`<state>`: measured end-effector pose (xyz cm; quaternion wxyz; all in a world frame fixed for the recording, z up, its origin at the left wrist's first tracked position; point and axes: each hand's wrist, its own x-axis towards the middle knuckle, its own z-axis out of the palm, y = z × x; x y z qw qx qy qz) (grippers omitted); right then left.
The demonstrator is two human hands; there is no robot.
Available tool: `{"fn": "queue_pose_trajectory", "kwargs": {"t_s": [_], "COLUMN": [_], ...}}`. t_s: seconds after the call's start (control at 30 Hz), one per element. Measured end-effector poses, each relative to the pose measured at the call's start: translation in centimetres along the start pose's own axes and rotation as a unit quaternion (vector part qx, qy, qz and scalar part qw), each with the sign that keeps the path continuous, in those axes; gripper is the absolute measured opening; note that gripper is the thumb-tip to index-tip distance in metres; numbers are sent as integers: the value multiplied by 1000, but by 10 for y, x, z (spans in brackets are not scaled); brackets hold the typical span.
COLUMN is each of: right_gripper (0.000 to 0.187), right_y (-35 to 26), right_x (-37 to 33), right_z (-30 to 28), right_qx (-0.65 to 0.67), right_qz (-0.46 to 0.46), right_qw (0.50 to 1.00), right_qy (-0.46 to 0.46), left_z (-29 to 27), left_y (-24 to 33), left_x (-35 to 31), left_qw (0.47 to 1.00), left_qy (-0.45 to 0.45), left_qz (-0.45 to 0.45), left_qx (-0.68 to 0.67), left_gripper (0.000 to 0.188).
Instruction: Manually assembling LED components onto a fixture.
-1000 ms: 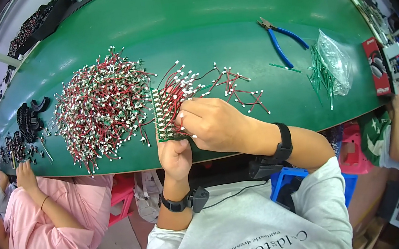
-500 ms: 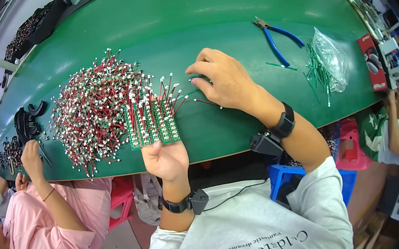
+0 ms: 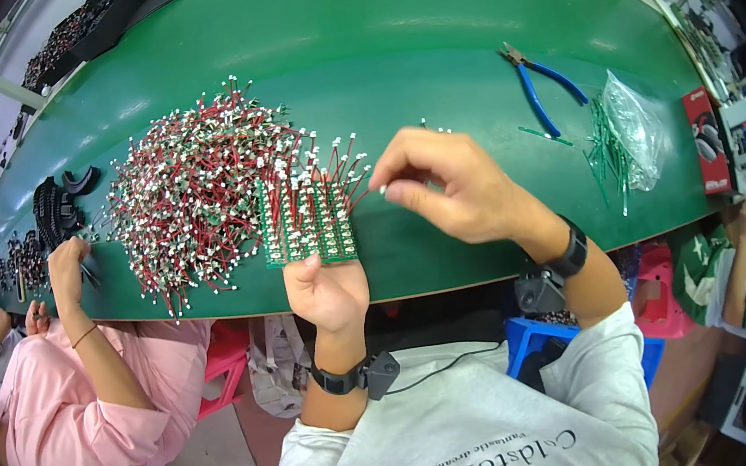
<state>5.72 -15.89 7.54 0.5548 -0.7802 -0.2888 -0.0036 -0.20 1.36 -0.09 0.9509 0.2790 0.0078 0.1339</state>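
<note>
My left hand [image 3: 330, 296] grips the near edge of a green circuit board panel [image 3: 310, 252], thumb on top. Rows of small parts cover the panel, and red wires with white plugs stand up from it. My right hand [image 3: 460, 185] is at the panel's right side, thumb and forefinger pinched together. At its fingertips shows the white end of a red wire [image 3: 358, 201], which runs toward the panel's right edge. A big heap of red-wired small boards with white plugs [image 3: 191, 190] lies left of the panel, touching or overlapping its far side.
Blue-handled cutters [image 3: 535, 94] lie at the right, near green strips [image 3: 605, 163] and a clear plastic bag [image 3: 635, 131]. A red box [image 3: 706, 141] stands at the table's right end. A co-worker in pink [image 3: 87, 408] sits at the left, by black curved parts [image 3: 54, 212].
My right hand has come nearer and closed from spread fingers to a pinch beside the panel. My left hand still holds the panel. The whole view has shifted slightly.
</note>
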Motion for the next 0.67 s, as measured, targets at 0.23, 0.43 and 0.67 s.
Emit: {"fn": "queue_pose_trajectory", "kwargs": {"t_s": [0.23,0.43,0.67], "right_gripper": [14,14,15], "right_y": [-1,5,8], "right_x": [-12,-10,-15], "right_z": [35,48,55], "right_qx": [-41,-34,-74], "right_qz": [-151,-143,-138], "right_qw": [988,989,988], "right_qy": [-14,-13,-2], "left_z": [-2,-12,1], "left_y": [1,-2,-1], "left_x": [-3,-2,-9], "left_qw": [997,985,988], "left_qy": [-73,-171,-100], "left_qz": [-10,-6,28], "left_qx": [-14,7,112], "left_gripper": [60,62,61]}}
